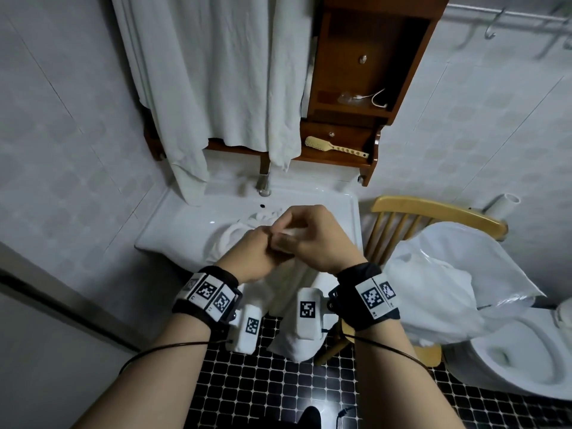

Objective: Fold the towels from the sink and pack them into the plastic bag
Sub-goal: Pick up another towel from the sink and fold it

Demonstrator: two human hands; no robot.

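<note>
Two bare forearms reach forward from the bottom edge, each with a black wristband (pixel 207 297) carrying black-and-white square markers. Just past the left hand (pixel 253 255), more white towels (pixel 229 239) lie bunched in a white sink (pixel 185 218). The left hand is curled and pinches the top of a white towel (pixel 283 280), which hangs straight down between the wrists. The right hand (pixel 318 239), touching the left, is also curled and pinches the same towel. To the right of the right hand, a white plastic bag (pixel 448 274) sits open on a wooden chair (pixel 433 209), with a toilet (pixel 526 351) beyond it.
</note>
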